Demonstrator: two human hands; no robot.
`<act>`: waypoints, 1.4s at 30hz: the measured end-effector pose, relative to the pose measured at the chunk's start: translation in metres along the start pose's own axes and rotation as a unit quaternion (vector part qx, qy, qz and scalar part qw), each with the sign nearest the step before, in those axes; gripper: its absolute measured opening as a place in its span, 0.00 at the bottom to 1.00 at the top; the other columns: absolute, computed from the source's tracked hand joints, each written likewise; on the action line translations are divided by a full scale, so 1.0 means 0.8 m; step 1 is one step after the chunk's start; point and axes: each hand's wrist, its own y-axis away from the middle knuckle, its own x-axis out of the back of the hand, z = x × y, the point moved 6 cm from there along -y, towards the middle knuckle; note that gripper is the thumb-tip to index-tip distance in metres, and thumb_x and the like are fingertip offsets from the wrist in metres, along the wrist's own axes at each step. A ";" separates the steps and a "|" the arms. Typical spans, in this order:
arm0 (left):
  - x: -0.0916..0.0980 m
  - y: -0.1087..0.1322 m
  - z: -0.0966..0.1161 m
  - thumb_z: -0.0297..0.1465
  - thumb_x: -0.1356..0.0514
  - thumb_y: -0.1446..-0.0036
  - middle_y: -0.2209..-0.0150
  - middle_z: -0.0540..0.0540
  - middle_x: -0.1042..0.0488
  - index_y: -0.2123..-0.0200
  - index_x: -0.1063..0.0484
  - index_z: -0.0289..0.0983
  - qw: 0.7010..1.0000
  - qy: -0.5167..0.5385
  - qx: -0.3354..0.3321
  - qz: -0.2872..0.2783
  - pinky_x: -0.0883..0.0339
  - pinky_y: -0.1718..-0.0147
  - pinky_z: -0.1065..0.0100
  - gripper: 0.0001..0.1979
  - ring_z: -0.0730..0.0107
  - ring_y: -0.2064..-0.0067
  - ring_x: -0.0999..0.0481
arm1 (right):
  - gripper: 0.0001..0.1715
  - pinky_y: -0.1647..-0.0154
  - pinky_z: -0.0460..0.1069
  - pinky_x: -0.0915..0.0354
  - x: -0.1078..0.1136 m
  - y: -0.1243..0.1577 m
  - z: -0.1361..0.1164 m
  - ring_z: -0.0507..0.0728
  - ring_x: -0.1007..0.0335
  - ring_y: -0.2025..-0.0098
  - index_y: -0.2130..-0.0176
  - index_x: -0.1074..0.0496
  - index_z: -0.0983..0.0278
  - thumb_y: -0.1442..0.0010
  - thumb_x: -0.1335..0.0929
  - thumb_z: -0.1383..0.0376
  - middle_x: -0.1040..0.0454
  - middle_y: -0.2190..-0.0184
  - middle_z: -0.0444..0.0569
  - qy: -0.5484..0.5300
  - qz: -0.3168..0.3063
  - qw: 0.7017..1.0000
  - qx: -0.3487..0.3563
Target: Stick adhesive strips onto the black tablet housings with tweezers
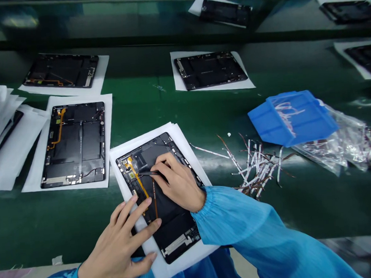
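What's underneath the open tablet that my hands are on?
White sheeting sticks out around the open tablet, its near end past the edge of the table. The sheeting's middle, and whatever lies beneath it, is covered.

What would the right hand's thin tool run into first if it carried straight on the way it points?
Probably the orange ribbon inside the tablet: the dark tool in the right hand has its tip at it, though whether they already touch is unclear.

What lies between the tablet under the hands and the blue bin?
A loose pile of thin white-and-brown strips lies between the tablet and the blue bin, as the head view shows.
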 end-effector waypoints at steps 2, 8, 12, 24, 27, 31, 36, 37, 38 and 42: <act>-0.002 0.000 0.002 0.44 0.38 0.42 0.29 0.40 0.50 0.36 0.35 0.47 1.000 -0.011 -0.005 0.003 0.52 0.38 0.47 0.31 0.35 0.30 0.51 | 0.06 0.62 0.52 0.28 0.000 0.000 -0.001 0.58 0.26 0.62 0.57 0.28 0.65 0.34 0.35 0.69 0.29 0.56 0.53 -0.001 -0.001 1.000 -0.002; 0.005 -0.017 -0.004 0.59 0.44 0.43 0.28 0.34 0.55 0.32 0.42 0.42 0.996 -0.052 0.063 0.038 0.54 0.39 0.48 0.42 0.31 0.31 0.52 | 0.11 0.58 0.51 0.28 0.002 -0.003 0.006 0.57 0.26 0.57 0.50 0.31 0.62 0.34 0.34 0.69 0.30 0.54 0.52 -0.078 -0.006 0.996 -0.048; 0.017 -0.045 -0.010 0.56 0.42 0.43 0.30 0.32 0.50 0.35 0.37 0.43 0.992 -0.073 0.087 0.047 0.54 0.38 0.48 0.38 0.33 0.32 0.48 | 0.05 0.56 0.50 0.30 0.014 -0.006 0.018 0.56 0.28 0.56 0.57 0.30 0.60 0.35 0.33 0.69 0.29 0.59 0.48 -0.190 0.071 0.976 -0.079; 0.037 -0.084 -0.043 0.35 0.38 0.41 0.29 0.38 0.52 0.44 0.29 0.48 0.968 0.028 0.238 0.077 0.57 0.35 0.40 0.21 0.43 0.27 0.61 | 0.05 0.62 0.48 0.34 0.048 -0.015 0.016 0.54 0.29 0.63 0.65 0.28 0.60 0.35 0.33 0.65 0.28 0.66 0.45 -0.267 0.056 0.952 -0.137; 0.040 -0.096 -0.055 0.29 0.36 0.47 0.28 0.39 0.57 0.47 0.29 0.46 0.966 0.085 0.232 0.072 0.59 0.34 0.39 0.22 0.43 0.27 0.67 | 0.06 0.65 0.47 0.35 0.075 -0.061 0.002 0.54 0.29 0.66 0.66 0.27 0.61 0.36 0.32 0.62 0.27 0.69 0.44 -0.256 0.026 0.958 -0.128; 0.039 -0.109 -0.074 0.27 0.37 0.51 0.28 0.40 0.58 0.50 0.30 0.42 0.959 0.150 0.229 0.074 0.64 0.33 0.39 0.23 0.42 0.27 0.68 | 0.08 0.61 0.47 0.35 0.064 -0.171 -0.007 0.54 0.28 0.63 0.68 0.26 0.64 0.37 0.31 0.64 0.25 0.69 0.43 -0.179 -0.041 0.972 -0.149; 0.031 -0.105 -0.087 0.26 0.37 0.52 0.28 0.40 0.55 0.51 0.29 0.42 0.940 0.190 0.252 0.132 0.62 0.33 0.37 0.22 0.41 0.27 0.65 | 0.10 0.56 0.54 0.29 -0.019 -0.327 0.017 0.56 0.26 0.59 0.59 0.26 0.68 0.35 0.31 0.61 0.24 0.61 0.47 -0.128 -0.075 0.964 -0.220; 0.029 -0.103 -0.090 0.26 0.37 0.52 0.28 0.40 0.55 0.50 0.29 0.42 0.936 0.199 0.256 0.138 0.61 0.33 0.37 0.23 0.41 0.27 0.65 | 0.13 0.56 0.55 0.28 -0.036 -0.353 0.021 0.56 0.26 0.58 0.55 0.27 0.67 0.34 0.31 0.60 0.25 0.57 0.49 -0.120 -0.077 0.961 -0.238; 0.028 -0.101 -0.092 0.26 0.37 0.52 0.28 0.40 0.55 0.48 0.30 0.43 0.932 0.208 0.261 0.143 0.60 0.33 0.36 0.26 0.41 0.27 0.64 | 0.16 0.55 0.56 0.27 -0.051 -0.375 0.023 0.57 0.26 0.56 0.51 0.28 0.67 0.34 0.31 0.59 0.26 0.54 0.50 -0.114 -0.075 0.958 -0.252; 0.024 -0.100 -0.101 0.30 0.34 0.52 0.28 0.39 0.54 0.38 0.36 0.46 0.919 0.239 0.271 0.158 0.57 0.34 0.34 0.36 0.37 0.27 0.61 | 0.20 0.52 0.58 0.28 -0.099 -0.442 0.015 0.59 0.27 0.52 0.45 0.31 0.65 0.33 0.32 0.59 0.28 0.48 0.53 -0.095 -0.053 0.953 -0.281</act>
